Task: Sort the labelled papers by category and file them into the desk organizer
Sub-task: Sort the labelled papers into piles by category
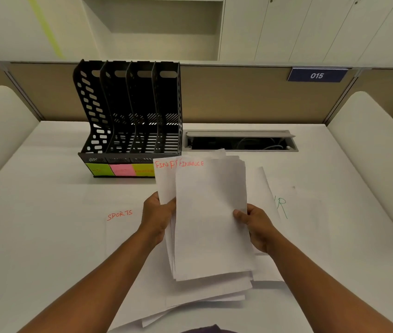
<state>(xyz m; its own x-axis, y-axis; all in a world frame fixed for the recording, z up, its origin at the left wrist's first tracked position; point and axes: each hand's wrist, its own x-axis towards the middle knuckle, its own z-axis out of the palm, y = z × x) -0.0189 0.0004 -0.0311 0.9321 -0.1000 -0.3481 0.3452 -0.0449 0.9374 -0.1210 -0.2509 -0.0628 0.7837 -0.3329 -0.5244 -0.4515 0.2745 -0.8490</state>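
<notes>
Both my left hand (158, 217) and right hand (254, 225) pinch the floppy FINANCE sheets (211, 212) mid-edge; thin paper, slides easily.

Black perforated organizer (128, 109) with green, pink, yellow labels (121, 169); white papers (211, 212) lettered red.
</notes>
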